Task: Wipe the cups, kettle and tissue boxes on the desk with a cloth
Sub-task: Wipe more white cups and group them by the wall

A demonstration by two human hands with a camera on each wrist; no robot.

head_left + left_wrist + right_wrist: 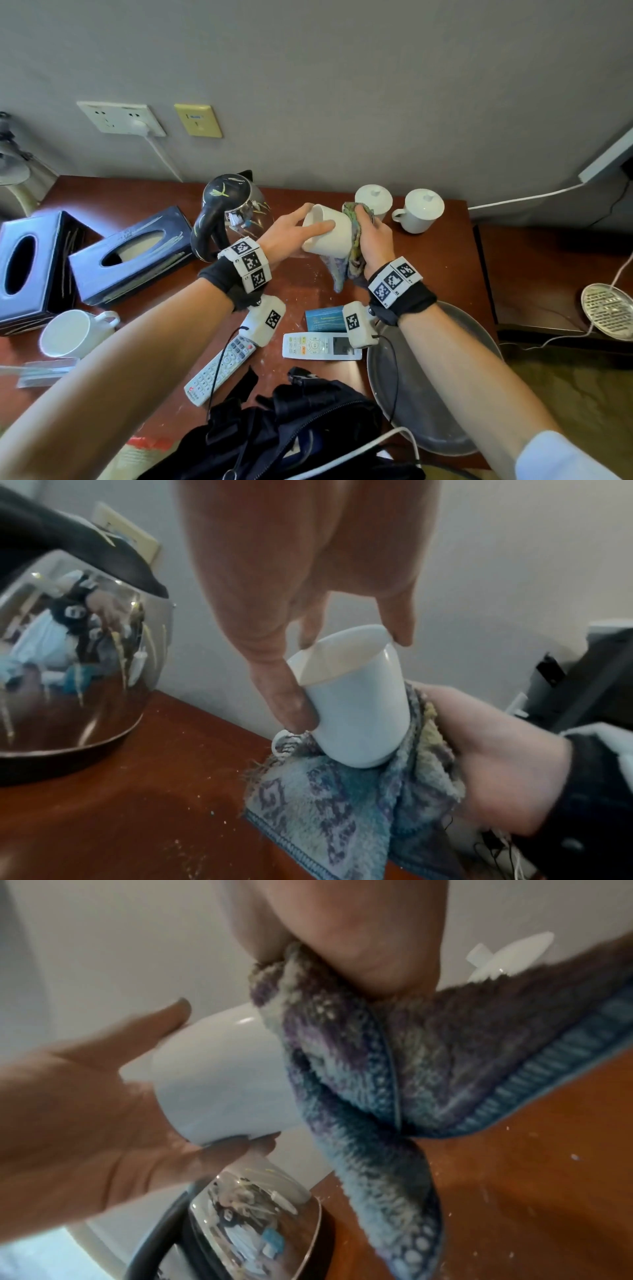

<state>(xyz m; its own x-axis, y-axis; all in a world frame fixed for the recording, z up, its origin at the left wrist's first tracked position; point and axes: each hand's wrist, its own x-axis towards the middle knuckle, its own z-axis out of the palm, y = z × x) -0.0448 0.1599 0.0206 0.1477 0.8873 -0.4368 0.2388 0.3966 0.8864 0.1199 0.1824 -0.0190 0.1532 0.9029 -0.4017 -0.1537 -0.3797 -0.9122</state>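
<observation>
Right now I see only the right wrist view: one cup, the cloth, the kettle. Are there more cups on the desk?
Observer: Yes. A lidded cup stands behind the right hand, and a second lidded cup stands to its right.
Operator: Any cup without lid?
Observer: An open cup sits at the near left of the desk.
Operator: And the tissue boxes?
Observer: Two. A dark tissue box is left of the kettle, and another tissue box is further left.

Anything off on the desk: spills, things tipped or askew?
Pale crumbs or specks are scattered over the desk beside the kettle. A white cup lies on its side at the near left. Two tissue boxes sit askew.
</observation>
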